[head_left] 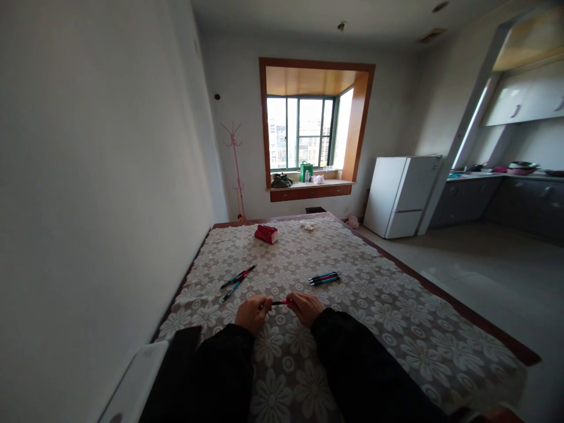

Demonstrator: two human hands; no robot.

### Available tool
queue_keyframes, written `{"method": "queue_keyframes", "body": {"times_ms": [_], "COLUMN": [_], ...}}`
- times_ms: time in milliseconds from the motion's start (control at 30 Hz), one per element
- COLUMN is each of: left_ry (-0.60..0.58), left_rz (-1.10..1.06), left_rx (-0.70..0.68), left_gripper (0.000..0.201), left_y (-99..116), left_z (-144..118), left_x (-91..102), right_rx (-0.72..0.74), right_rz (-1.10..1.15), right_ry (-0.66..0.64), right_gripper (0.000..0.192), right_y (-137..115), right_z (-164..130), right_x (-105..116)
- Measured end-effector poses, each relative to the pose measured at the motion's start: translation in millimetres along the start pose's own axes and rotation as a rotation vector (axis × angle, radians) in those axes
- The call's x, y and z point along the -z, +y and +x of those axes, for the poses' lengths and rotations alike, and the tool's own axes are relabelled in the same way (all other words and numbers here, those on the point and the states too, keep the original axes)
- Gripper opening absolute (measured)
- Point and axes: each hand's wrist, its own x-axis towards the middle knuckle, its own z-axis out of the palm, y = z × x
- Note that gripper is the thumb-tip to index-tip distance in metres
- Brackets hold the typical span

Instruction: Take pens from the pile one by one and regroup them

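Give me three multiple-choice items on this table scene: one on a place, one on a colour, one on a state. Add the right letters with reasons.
1. Where does the red box lie?
A. at the far end of the table
B. between the hands
C. on the fridge

2. What colour is the pen held between the hands?
A. green
B. red
C. yellow

3. How is that pen held?
A. by the left hand alone
B. it lies loose on the cloth
C. by both hands, one at each end

Answers:
1 A: the box sits far up the flowered cloth, toward the window.
2 B: the shaft between the fists shows red.
3 C: the left hand and the right hand each close on an end.
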Motion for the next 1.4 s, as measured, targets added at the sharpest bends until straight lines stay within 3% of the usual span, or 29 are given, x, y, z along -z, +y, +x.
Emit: {"method": "queue_keyframes", "body": {"times_ms": [67,267,433,567,700,833,900,1000,1133,1400], "left_ry": [0.004,0.006,0.005,0.016,0.002,-0.018,-0.011,0.016,0.087,0.183], "left_rz": [-0.023,-0.085,-0.009,-0.062,-0.043,0.01,0.009,-0.003,-0.048,-0.118], "left_rx": [-0.004,-0.033,-0.018,-0.064,-0.05,-0.045,-0.021,0.014,0.057,0.202], "left_gripper": [0.043,0.02,0.042,0.021,0.017,0.044,0.048,0.043,0.02,0.017], "left_y": [2,0,0,2,2,2,1,-2,-9,-18], "left_z": [0,1,1,0,0,0,0,1,3,5], "left_x": [1.5,-2.6,-1.5,-0.9,-1.2,0.9,1.4,-0.2,-4.3,-4.2], "right_rx": [0.031,0.026,0.026,-0.046,-0.003,0.056,0.05,0.002,-0.117,-0.294], "right_rz": [-0.005,-0.003,0.005,-0.01,-0.015,-0.03,-0.036,-0.057,-0.099,-0.153], "right_ry": [0.007,0.037,0.005,-0.039,-0.011,0.024,0.041,0.043,0.04,0.069], "right_gripper": [0.021,0.021,0.014,0.015,0.022,0.024,0.019,0.012,0.013,0.015], "right_y": [1,6,5,4,3,3,4,7,10,23], "right_z": [0,1,2,1,-1,-1,0,2,3,0], "right_x": [-1,-7,-6,-4,-4,-5,-6,-6,-4,-1]}}
